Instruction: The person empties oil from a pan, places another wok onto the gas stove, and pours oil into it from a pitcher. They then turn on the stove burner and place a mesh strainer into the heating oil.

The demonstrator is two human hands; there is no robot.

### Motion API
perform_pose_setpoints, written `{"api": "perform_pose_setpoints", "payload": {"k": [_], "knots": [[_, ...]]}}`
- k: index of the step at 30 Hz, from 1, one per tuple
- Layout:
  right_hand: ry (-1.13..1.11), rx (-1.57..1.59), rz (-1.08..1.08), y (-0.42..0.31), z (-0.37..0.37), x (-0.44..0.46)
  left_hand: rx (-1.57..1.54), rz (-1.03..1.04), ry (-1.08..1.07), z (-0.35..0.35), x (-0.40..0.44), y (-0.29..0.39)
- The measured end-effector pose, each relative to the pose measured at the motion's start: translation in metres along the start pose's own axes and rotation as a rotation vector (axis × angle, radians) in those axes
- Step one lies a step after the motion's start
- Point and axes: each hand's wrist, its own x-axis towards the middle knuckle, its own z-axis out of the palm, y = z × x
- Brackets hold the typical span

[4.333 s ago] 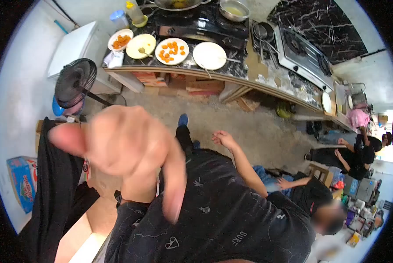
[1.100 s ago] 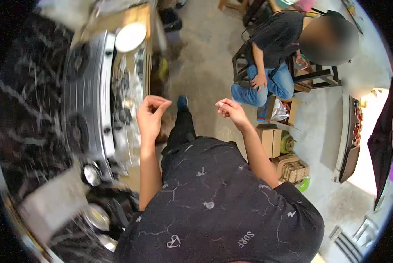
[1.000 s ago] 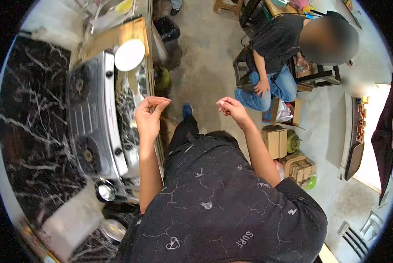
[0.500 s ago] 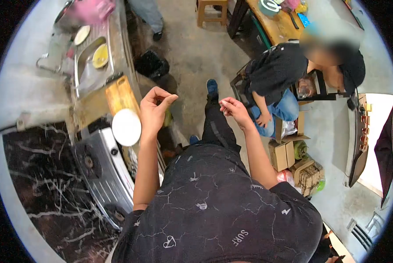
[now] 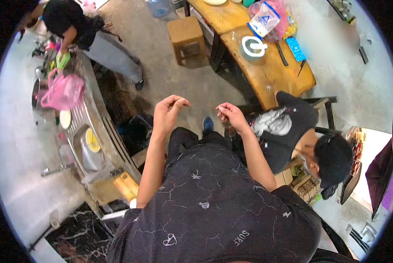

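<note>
My left hand (image 5: 166, 115) is held out in front of my torso, fingers curled and thumb pressed to the index finger in a pinch. Level with it, my right hand (image 5: 232, 117) is also pinched, with a pale spot at its fingertips. What either pinch holds, if anything, is too small to make out. Between the two hands is a gap with the concrete floor behind it. Neither hand touches a surface. One blue shoe (image 5: 208, 123) of mine shows below them.
On the left, a counter has a sink (image 5: 89, 151), a pink bag (image 5: 65, 91) and a cutting board (image 5: 126, 186). A person (image 5: 71, 26) stands there. Ahead are a stool (image 5: 186, 37) and a wooden table (image 5: 266, 83) with a knife (image 5: 282, 54). A seated person (image 5: 288, 131) is close on my right.
I have moved forward past the stove, so the sink, stool and table are nearer. The person at the counter now shows more fully. Both my hands keep their pinched pose.
</note>
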Motion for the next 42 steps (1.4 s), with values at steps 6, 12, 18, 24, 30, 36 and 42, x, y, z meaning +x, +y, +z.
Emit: {"api": "perform_pose_setpoints", "payload": {"k": [6, 12, 18, 24, 30, 36, 42], "knots": [[0.010, -0.076, -0.067, -0.099, -0.008, 0.135, -0.148, -0.039, 0.113, -0.055, 0.145, -0.008], [0.065, -0.084, -0.079, -0.166, 0.016, 0.312, -0.038, 0.008, 0.004, -0.144, 0.327, -0.033], [0.129, -0.067, -0.079, -0.239, 0.064, 0.464, -0.113, 0.007, -0.155, -0.221, 0.517, -0.015], [0.028, 0.005, -0.025, -0.307, 0.114, 0.600, 0.061, -0.009, -0.195, -0.277, 0.662, 0.007], [-0.139, -0.110, 0.015, -0.399, 0.145, 0.759, -0.253, 0.055, 0.057, -0.365, 0.833, -0.015], [0.043, -0.170, -0.018, -0.507, 0.146, 0.944, -0.066, 0.050, 0.096, -0.484, 1.027, -0.071], [0.133, -0.155, -0.058, -0.628, 0.152, 1.115, 0.086, -0.255, 0.262, -0.623, 1.123, -0.129]]}}
